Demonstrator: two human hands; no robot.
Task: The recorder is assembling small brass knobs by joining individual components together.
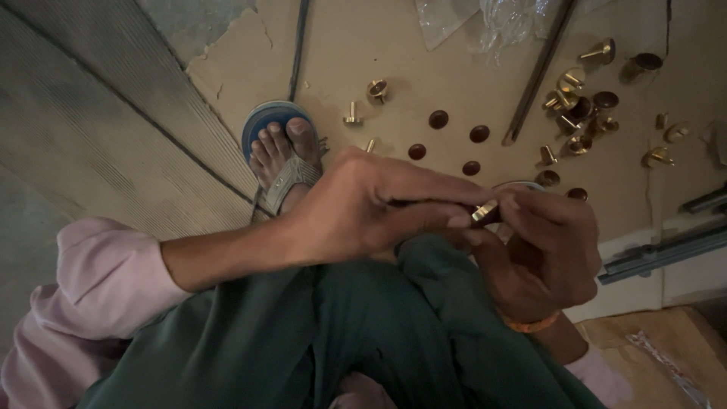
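Both hands pinch one small brass fitting (485, 210): left hand (363, 208) closed from nine o'clock, right hand (541, 250) closed from four. Loose brass pieces (579, 102) lie at one o'clock.

Up at the top edge, just right of centre, you've got a crumpled clear plastic bag (485, 21) lying on the brown cardboard sheet (424, 57), shiny and see-through, partly cut off by the frame. That's your only packaging in view; you have no labels, signs or screens anywhere.
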